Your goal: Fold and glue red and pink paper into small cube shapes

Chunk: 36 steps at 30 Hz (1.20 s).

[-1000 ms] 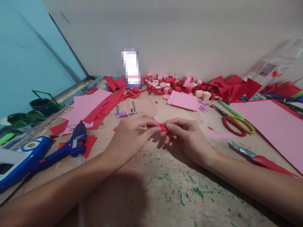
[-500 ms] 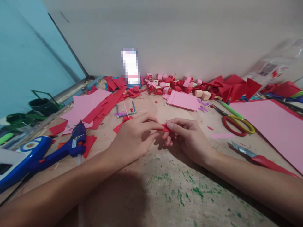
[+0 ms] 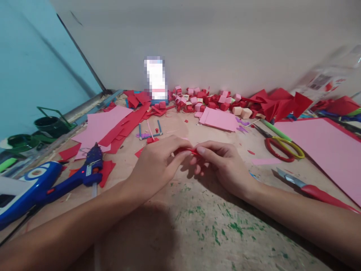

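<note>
A small piece of red paper point(image 3: 193, 151) is pinched between my two hands, just above the table. My left hand point(image 3: 165, 158) grips its left end between thumb and fingers. On the other end, my right hand point(image 3: 218, 158) presses with thumb and index finger, its other fingers curled below. Most of the paper is hidden by my fingers, so its full shape cannot be made out. Behind my left hand lie a small red paper block point(image 3: 152, 140) and a frame of thin blue sticks point(image 3: 150, 137).
Left stands a blue glue gun point(image 3: 91, 165) beside pink paper sheets point(image 3: 107, 118). Scissors point(image 3: 283, 148), a red-handled knife point(image 3: 313, 190) and a large pink sheet point(image 3: 324, 150) lie right. Small red and pink cubes point(image 3: 203, 99) are heaped at the back, near a blurred phone point(image 3: 155, 77).
My left thumb has come up onto the red paper, closing the gap below my left fingers. My right hand has shifted only slightly.
</note>
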Tool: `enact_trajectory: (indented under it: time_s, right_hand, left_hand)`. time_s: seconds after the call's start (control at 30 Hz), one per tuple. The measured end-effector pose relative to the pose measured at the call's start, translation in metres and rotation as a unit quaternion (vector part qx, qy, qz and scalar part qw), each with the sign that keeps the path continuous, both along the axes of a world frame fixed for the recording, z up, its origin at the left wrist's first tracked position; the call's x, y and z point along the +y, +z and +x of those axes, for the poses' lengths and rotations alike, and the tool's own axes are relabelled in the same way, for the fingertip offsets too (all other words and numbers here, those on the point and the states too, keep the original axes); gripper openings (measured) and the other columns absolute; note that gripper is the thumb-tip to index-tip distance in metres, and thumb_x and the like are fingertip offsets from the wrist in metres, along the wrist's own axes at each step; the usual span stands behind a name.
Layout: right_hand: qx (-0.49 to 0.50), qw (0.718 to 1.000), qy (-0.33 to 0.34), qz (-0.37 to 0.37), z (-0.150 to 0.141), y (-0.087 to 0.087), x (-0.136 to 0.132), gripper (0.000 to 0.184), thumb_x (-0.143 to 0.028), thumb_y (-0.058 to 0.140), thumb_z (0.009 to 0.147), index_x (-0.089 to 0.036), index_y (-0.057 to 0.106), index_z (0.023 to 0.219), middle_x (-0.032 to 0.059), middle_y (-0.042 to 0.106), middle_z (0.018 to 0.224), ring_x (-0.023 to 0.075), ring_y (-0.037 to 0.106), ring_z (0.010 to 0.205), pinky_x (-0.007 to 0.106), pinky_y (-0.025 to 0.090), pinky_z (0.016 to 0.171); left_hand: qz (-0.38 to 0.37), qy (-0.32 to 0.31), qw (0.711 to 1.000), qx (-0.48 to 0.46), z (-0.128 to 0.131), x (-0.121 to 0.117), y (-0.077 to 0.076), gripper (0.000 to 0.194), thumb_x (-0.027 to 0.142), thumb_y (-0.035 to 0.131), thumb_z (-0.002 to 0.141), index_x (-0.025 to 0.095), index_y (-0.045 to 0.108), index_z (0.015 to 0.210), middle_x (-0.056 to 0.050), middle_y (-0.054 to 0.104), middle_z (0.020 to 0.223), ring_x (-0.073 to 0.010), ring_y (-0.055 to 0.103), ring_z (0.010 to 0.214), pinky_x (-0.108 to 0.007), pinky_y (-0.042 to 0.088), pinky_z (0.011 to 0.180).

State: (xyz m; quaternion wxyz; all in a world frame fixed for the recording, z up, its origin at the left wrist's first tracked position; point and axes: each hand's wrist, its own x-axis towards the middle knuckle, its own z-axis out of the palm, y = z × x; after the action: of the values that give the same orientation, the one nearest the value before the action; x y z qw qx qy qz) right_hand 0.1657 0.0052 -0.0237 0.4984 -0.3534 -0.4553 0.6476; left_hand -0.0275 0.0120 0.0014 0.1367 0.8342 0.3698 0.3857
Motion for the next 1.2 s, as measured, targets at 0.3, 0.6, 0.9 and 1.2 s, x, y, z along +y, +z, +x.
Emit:
enact_trajectory:
  time_s: [0.3, 0.6, 0.9, 1.2]
  right_hand:
    - [-0.040, 0.999, -0.022, 0.025, -0.001, 0.003, -0.001, 0.016, -0.032, 0.087, 0.081, -0.019, 0.083, 0.089, 0.0048, 0.082, 0.081, 0.0133, 0.072, 0.057, 0.024, 0.057, 0.053]
    - [-0.072, 0.997, -0.023, 0.023, 0.000, 0.003, 0.000, 0.018, -0.034, 0.086, 0.083, -0.018, 0.083, 0.090, 0.0075, 0.083, 0.084, 0.0150, 0.074, 0.060, 0.025, 0.057, 0.055]
    - [-0.043, 0.999, -0.017, 0.017, -0.001, 0.002, 0.000, 0.010, -0.027, 0.083, 0.083, -0.019, 0.084, 0.087, 0.0061, 0.083, 0.081, 0.0149, 0.074, 0.060, 0.024, 0.055, 0.054]
    - [0.010, 0.999, -0.012, -0.031, 0.002, -0.001, 0.003, 0.011, -0.021, 0.079, 0.081, -0.018, 0.084, 0.091, 0.0076, 0.083, 0.082, 0.0150, 0.073, 0.058, 0.025, 0.054, 0.053]
  left_hand:
    - [-0.131, 0.027, 0.989, -0.063, 0.004, -0.004, 0.009, 0.012, 0.020, 0.066, 0.096, 0.020, 0.077, 0.101, -0.003, 0.081, 0.105, -0.0204, 0.074, 0.098, -0.033, 0.057, 0.091]
    - [-0.252, 0.018, 0.958, -0.136, 0.006, -0.002, 0.010, 0.020, 0.025, 0.065, 0.096, 0.017, 0.079, 0.083, -0.002, 0.076, 0.079, -0.0153, 0.067, 0.070, -0.025, 0.053, 0.062]
    - [-0.225, 0.032, 0.966, -0.127, 0.006, -0.004, 0.011, 0.015, 0.019, 0.066, 0.093, 0.019, 0.081, 0.088, -0.003, 0.082, 0.092, -0.0172, 0.073, 0.079, -0.027, 0.059, 0.072]
    - [-0.175, 0.039, 0.978, -0.108, 0.006, -0.004, 0.010, 0.014, 0.021, 0.066, 0.094, 0.020, 0.080, 0.092, -0.001, 0.082, 0.090, -0.0178, 0.075, 0.082, -0.027, 0.059, 0.073]
